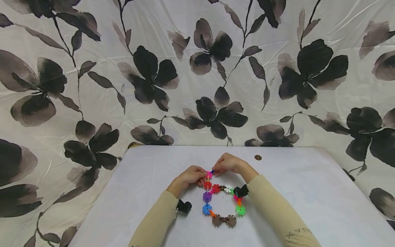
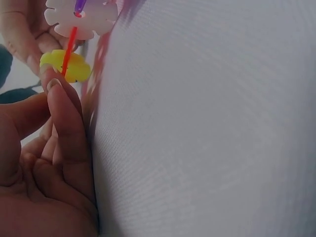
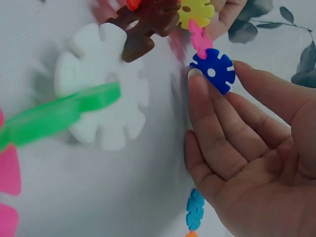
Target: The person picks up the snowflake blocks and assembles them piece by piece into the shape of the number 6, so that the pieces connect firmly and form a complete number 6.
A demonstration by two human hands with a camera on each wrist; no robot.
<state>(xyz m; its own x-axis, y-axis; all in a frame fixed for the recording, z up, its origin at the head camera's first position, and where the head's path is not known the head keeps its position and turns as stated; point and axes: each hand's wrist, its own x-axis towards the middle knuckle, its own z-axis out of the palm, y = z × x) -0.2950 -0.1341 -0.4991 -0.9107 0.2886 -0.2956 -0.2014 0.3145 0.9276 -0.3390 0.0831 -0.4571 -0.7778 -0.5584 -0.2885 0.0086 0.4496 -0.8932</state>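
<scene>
Slotted plastic flower discs are joined into a ring with a short arm at its far left. My left hand (image 1: 192, 175) pinches the pink disc (image 1: 208, 175) at that arm's end; in the left wrist view its fingertips overlap the yellow disc (image 2: 74, 66). My right hand (image 1: 229, 163) holds a dark blue disc (image 3: 215, 71) between thumb and fingers. This blue disc meets the pink one, which joins the yellow. A red disc (image 1: 207, 185) sits below them, then a purple one (image 1: 207, 196). My fingers hide part of the pink disc.
The ring's near side has a blue disc (image 1: 207, 209), brown discs (image 1: 230, 221) and a green disc (image 1: 240, 210). A white disc (image 3: 101, 84) stands close to the right wrist camera. One loose brown disc (image 1: 258, 157) lies near the far edge of the white table (image 1: 148, 164).
</scene>
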